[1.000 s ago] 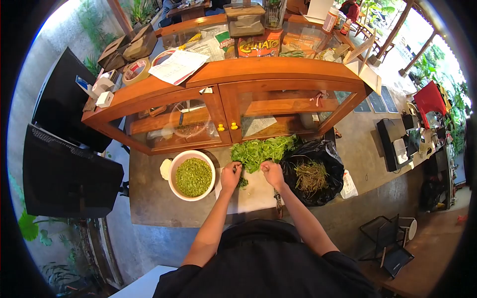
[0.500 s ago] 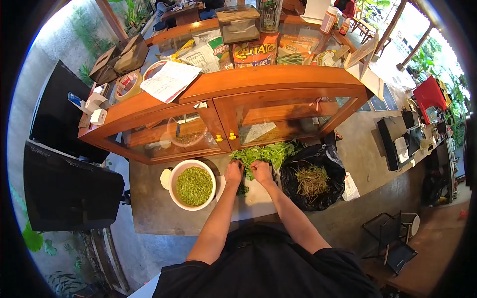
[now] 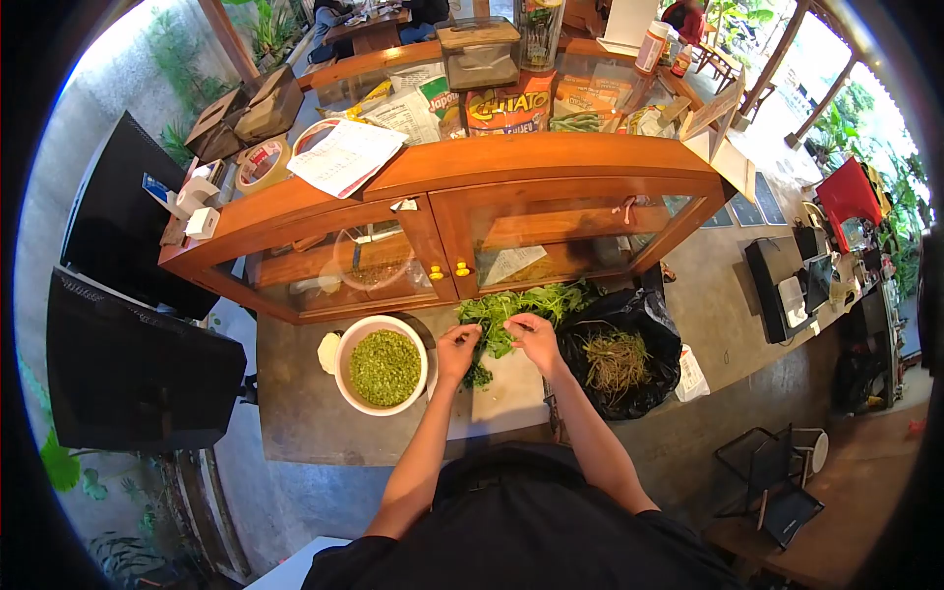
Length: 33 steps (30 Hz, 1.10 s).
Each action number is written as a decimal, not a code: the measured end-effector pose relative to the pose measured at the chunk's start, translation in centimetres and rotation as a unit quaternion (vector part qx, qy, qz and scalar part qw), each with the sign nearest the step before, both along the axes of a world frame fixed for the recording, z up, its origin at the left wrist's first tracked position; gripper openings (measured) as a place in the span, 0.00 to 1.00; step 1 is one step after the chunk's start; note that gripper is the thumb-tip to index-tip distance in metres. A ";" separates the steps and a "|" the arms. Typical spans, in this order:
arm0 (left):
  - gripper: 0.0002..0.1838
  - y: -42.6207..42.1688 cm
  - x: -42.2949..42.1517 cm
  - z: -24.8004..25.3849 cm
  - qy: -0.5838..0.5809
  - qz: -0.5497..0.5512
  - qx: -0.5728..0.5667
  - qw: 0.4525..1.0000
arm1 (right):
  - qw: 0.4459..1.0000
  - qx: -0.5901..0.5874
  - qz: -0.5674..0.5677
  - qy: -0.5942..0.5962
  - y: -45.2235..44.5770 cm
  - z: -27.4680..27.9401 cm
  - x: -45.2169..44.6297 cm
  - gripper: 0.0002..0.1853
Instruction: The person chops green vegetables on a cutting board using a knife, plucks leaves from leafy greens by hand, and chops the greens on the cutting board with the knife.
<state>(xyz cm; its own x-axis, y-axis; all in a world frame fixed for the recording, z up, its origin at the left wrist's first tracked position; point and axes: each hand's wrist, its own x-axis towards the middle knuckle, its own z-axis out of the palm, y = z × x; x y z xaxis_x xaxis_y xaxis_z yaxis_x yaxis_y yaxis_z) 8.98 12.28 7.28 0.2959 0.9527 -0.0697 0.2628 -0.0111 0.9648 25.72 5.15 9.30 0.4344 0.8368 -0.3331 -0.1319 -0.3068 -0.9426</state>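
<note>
Both my hands are raised over the near edge of a heap of leafy greens (image 3: 551,300) by the cabinet's foot. Thumb and forefinger of my right hand (image 3: 534,339) pinch a leafy sprig (image 3: 499,339) that hangs between the hands. My left hand (image 3: 456,354) is closed in a pinch beside it; what its fingertips hold is too small to make out. Below them, a small pile of dark green leaves (image 3: 478,376) lies on a pale board (image 3: 506,398). To the left stands a white bowl (image 3: 425,379) filled with finely cut green pieces (image 3: 383,368).
A black plastic bag (image 3: 661,379) with bare stems (image 3: 616,360) sits right of the board, and a white packet (image 3: 691,374) beside it. The wooden cabinet (image 3: 551,155) with glass doors rises behind. Dark monitors (image 3: 143,369) stand on the left.
My hands have drawn a little apart and lifted from the heap, the right one opening its outer fingers. A sprig now shows between them. The view has shifted slightly.
</note>
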 end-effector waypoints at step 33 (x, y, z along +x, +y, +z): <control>0.13 -5.8 -1.4 2.6 -0.175 -0.048 -0.210 0.961 | 0.996 -0.004 0.089 -0.002 -5.3 2.8 -3.2 0.09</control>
